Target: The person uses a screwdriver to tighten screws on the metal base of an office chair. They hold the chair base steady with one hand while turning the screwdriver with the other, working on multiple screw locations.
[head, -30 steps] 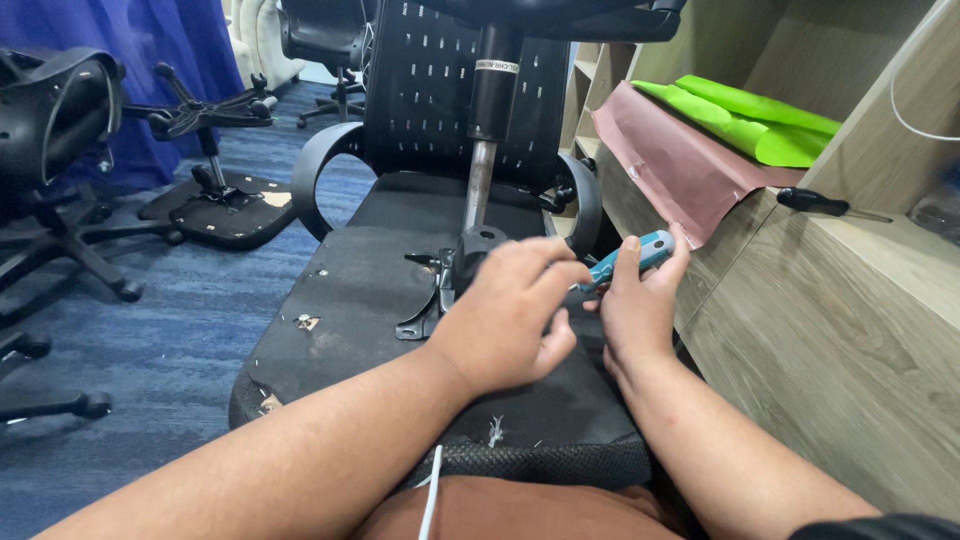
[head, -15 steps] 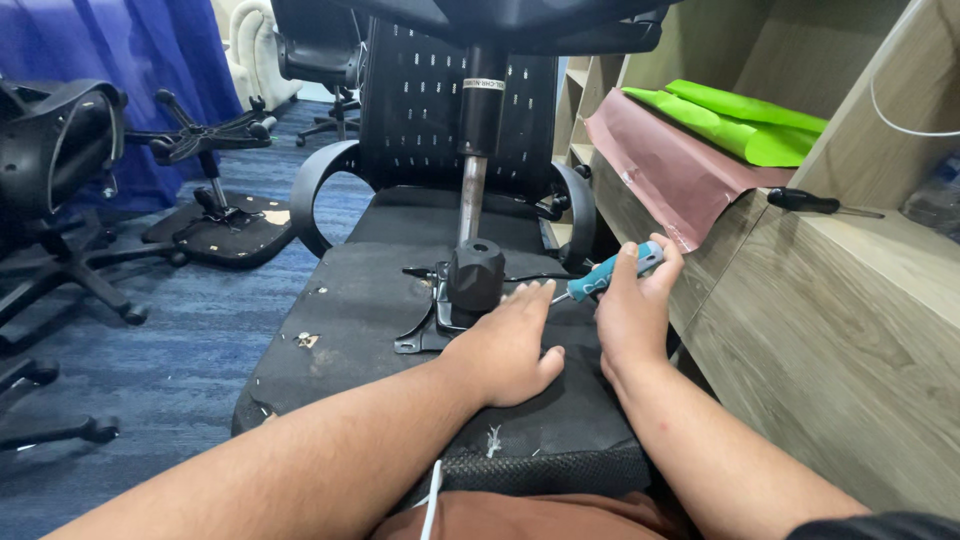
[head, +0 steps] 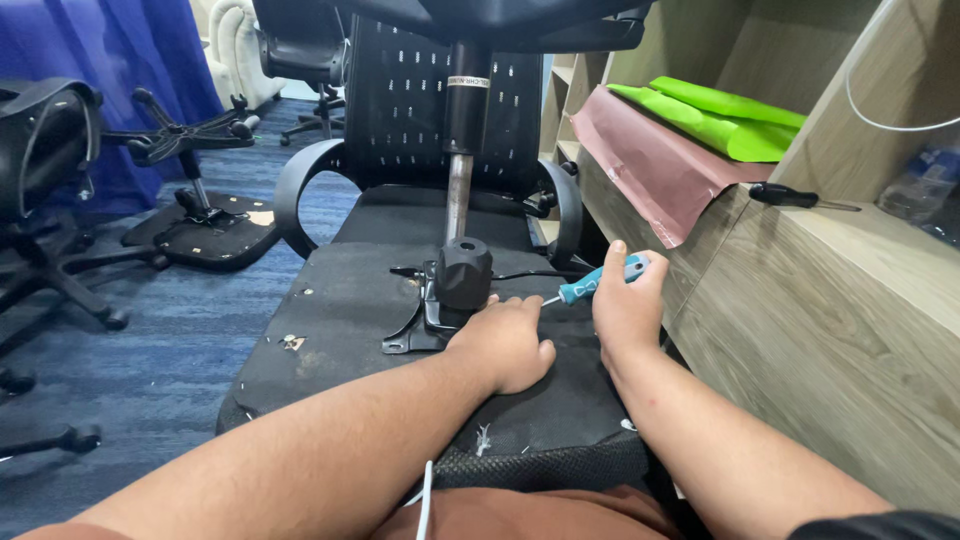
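Observation:
An upturned black office chair seat [head: 340, 320] lies in front of me with its metal mechanism plate [head: 425, 320], a black knob [head: 463, 272] and the gas cylinder [head: 462, 150] rising from it. My right hand [head: 625, 305] grips a blue-handled screwdriver [head: 600, 281], its tip pointing left toward the mechanism. My left hand [head: 505, 340] rests on the seat underside just right of the plate, fingers curled and holding nothing that I can see.
A wooden shelf unit [head: 830, 300] stands close on the right, with a dark-handled screwdriver [head: 790, 196], a reddish sheet [head: 650, 160] and green sheets [head: 725, 118] on it. More chair parts and a star base [head: 190, 140] lie on the blue carpet at left.
My left hand slid down off the mechanism and knob onto the seat underside, uncovering the black knob. The right hand keeps the screwdriver at about the same place.

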